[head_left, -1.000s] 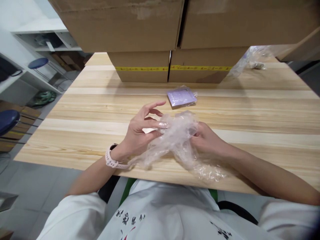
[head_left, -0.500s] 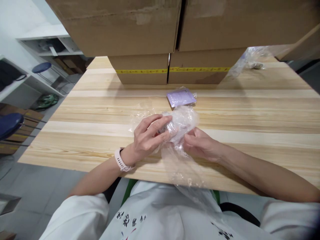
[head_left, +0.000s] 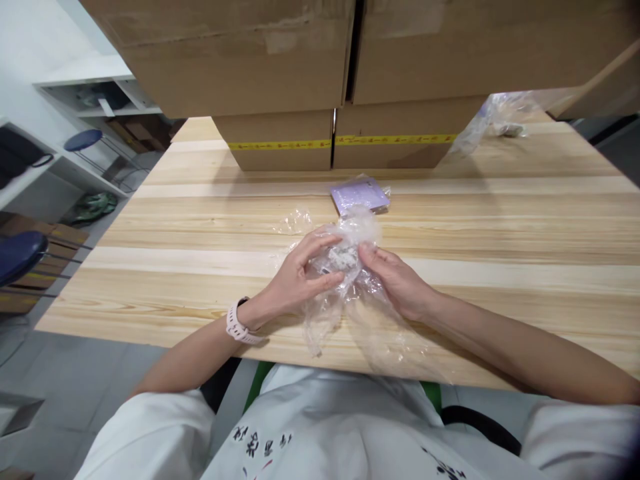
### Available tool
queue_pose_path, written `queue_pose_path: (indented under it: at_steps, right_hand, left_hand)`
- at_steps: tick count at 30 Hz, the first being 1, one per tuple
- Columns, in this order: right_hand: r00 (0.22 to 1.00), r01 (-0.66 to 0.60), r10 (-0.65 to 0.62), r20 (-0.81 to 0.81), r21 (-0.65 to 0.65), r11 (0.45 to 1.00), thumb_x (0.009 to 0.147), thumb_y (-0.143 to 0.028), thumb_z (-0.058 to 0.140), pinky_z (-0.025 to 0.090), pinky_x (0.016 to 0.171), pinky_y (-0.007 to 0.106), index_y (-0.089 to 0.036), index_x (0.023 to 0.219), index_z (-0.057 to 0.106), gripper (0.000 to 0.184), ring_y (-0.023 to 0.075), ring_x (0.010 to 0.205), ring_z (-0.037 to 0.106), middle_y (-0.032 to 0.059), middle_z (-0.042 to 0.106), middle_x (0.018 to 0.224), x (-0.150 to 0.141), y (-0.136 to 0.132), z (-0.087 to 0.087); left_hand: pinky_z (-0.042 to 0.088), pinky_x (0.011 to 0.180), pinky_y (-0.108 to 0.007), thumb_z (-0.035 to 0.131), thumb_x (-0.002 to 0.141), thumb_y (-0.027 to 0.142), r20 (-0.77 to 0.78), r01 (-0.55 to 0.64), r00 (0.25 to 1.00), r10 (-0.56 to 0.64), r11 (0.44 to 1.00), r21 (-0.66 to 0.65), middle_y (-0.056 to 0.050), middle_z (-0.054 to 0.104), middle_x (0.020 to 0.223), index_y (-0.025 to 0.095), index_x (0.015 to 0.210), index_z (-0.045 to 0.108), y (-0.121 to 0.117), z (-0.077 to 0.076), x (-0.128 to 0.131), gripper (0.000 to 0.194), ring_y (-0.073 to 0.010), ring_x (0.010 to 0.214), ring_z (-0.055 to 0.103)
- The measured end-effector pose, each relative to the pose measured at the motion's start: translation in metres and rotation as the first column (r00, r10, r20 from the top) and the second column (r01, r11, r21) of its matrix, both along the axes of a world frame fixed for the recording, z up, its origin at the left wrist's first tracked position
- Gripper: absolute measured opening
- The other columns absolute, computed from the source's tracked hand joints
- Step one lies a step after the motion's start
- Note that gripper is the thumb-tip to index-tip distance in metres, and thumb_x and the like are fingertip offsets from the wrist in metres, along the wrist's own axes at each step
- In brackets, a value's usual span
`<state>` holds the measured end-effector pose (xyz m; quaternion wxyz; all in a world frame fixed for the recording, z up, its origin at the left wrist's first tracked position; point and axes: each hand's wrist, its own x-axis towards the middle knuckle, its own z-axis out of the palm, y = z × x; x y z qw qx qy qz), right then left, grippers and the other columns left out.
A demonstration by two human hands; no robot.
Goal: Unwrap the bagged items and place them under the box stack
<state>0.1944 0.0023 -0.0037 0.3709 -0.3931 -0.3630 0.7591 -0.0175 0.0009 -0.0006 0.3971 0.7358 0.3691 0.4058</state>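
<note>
A crumpled clear plastic bag (head_left: pixel 361 228) lies bunched on the table between my hands, its loose end trailing toward the near edge. Something whitish shows through the film, but what it is cannot be made out. My left hand (head_left: pixel 296 279) curls around the bag's left side, thumb below and fingers above. On the other side, my right hand (head_left: pixel 404 285) grips the film between thumb and fingers; some of those fingers are hidden. Just beyond the bag rests a flat purple packet (head_left: pixel 359 193) in clear wrapping.
Large cardboard boxes (head_left: pixel 280 73) are stacked at the back of the wooden table (head_left: pixel 165 267). More clear plastic (head_left: pixel 493 123) lies at the far right. Blue stools (head_left: pixel 23 257) and shelving stand to the left.
My left hand has turned from lying over the bag to cupping its side. My right thumb has moved up onto the film. The bag is more bunched, with a flap now hanging lower left.
</note>
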Motion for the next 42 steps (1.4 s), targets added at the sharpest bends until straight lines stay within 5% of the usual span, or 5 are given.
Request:
queue_pose_path:
  at_steps: [6, 13, 22, 29, 42]
  right_hand:
    - [0.995, -0.084, 0.088, -0.044, 0.091, 0.992, 0.078, -0.044, 0.088, 0.056, 0.089, 0.035, -0.027, 0.124, 0.065, 0.055, 0.0202, 0.103, 0.069, 0.0055, 0.072, 0.124, 0.002, -0.001, 0.009]
    - [0.99, -0.132, 0.138, -0.039, 0.12, 0.984, 0.072, -0.036, 0.092, 0.057, 0.08, 0.031, -0.028, 0.122, 0.061, 0.059, 0.0173, 0.095, 0.068, 0.0035, 0.07, 0.119, 0.009, 0.006, 0.005]
    - [0.964, -0.248, 0.242, 0.109, 0.045, 0.968, 0.072, -0.039, 0.091, 0.038, 0.049, 0.021, -0.022, 0.102, 0.065, 0.043, 0.0071, 0.057, 0.052, -0.0046, 0.064, 0.079, 0.02, 0.021, 0.015]
    - [0.848, -0.479, 0.37, 0.378, 0.25, 0.842, 0.079, -0.045, 0.085, 0.036, 0.048, 0.021, -0.02, 0.089, 0.066, 0.033, 0.0066, 0.056, 0.047, -0.0049, 0.057, 0.071, 0.055, 0.046, 0.045]
    - [0.737, -0.451, -0.055, 0.673, 0.551, 0.702, 0.077, -0.058, 0.084, 0.05, 0.056, 0.029, -0.024, 0.098, 0.075, 0.041, 0.0127, 0.066, 0.063, 0.0036, 0.071, 0.087, 0.144, 0.068, 0.083]
  left_hand:
    - [0.042, 0.12, -0.055, 0.089, 0.076, 0.048, -0.058, 0.007, 0.998, -0.009, 0.999, -0.035, -0.015, 0.05, 0.156, 0.028, 0.148, 0.054, 0.005, -0.001, -0.002, 0.082, -0.0346, 0.144, 0.049]
    - [0.053, 0.107, -0.044, 0.069, 0.094, 0.037, 0.01, -0.012, 1.0, 0.014, 0.987, -0.163, -0.014, 0.059, 0.147, 0.024, 0.14, 0.06, -0.001, 0.012, -0.001, 0.048, -0.0286, 0.133, 0.059]
    - [0.059, 0.074, -0.027, 0.09, 0.073, 0.029, 0.389, 0.213, 0.912, 0.127, 0.665, -0.716, -0.004, 0.077, 0.093, 0.017, 0.105, 0.074, 0.013, 0.023, -0.013, 0.038, -0.0154, 0.076, 0.072]
    - [0.054, 0.058, -0.022, 0.094, 0.07, 0.037, 0.319, -0.004, 0.891, 0.323, 0.708, -0.707, 0.0, 0.073, 0.07, 0.016, 0.081, 0.075, 0.023, 0.027, -0.033, 0.031, -0.011, 0.059, 0.064]
    - [0.056, 0.057, -0.026, 0.092, 0.074, 0.036, 0.394, -0.272, 0.742, 0.543, 0.781, -0.563, 0.0, 0.073, 0.07, 0.019, 0.086, 0.078, 0.04, 0.033, -0.048, 0.024, -0.0153, 0.061, 0.068]
